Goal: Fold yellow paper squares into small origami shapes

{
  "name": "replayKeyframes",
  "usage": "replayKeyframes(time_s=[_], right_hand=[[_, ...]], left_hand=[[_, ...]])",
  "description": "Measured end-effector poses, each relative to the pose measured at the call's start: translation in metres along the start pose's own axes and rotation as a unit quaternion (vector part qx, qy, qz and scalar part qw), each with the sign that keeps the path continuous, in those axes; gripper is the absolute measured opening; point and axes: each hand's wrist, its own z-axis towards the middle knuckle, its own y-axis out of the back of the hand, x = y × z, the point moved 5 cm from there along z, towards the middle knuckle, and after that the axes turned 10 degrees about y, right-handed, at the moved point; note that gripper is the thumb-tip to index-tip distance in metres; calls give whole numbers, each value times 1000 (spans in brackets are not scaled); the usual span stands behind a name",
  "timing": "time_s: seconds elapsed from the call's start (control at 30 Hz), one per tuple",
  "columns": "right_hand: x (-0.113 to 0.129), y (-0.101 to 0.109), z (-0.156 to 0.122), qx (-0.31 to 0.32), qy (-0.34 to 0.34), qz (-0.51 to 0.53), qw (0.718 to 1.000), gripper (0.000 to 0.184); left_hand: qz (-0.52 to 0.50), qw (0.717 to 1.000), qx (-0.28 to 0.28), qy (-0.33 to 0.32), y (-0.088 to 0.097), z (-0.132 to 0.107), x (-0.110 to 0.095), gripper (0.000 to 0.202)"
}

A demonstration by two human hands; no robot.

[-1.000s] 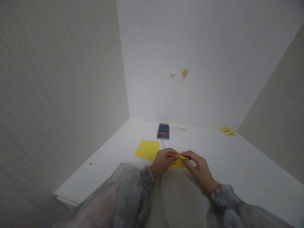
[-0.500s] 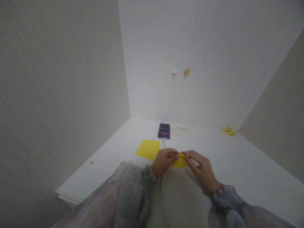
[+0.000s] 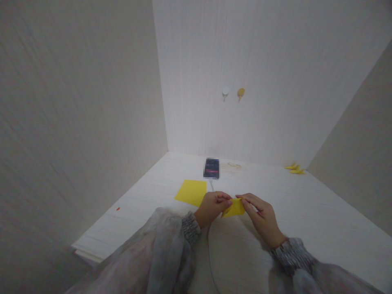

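- Left hand (image 3: pixel 211 207) pinches the folded yellow paper (image 3: pixel 235 207) at 1 end.
- Right hand (image 3: pixel 261 216) pinches the other (seemingly lightly).
- Uneven pulling could tear or skew it.

Paper (image 3: pixel 235 208) — between the hands (image 3: pixel 211 207). On the tabletop (image 3: pixel 309 216): sheet (image 3: pixel 192 192) left, phone (image 3: pixel 212 168) beyond, paper pieces (image 3: pixel 297 172) beyond, far right.

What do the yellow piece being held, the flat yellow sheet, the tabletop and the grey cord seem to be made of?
Held yellow piece: probably paper, matte; it looks thin and folded.
Flat yellow sheet: likely paper too, matte, with straight, crisp edges.
Tabletop: perhaps wood or laminate, dull white, with grain-like streaks.
Grey cord: probably plastic-coated, finish unclear; it curves smoothly.
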Motion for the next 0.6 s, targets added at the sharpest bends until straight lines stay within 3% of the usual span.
replayKeyframes(time_s=[0.6], right_hand=[[1, 4, 0, -27, -2, -36, 999, 20]], left_hand=[[14, 1000, 0, 2, -1, 0, 0, 29]])
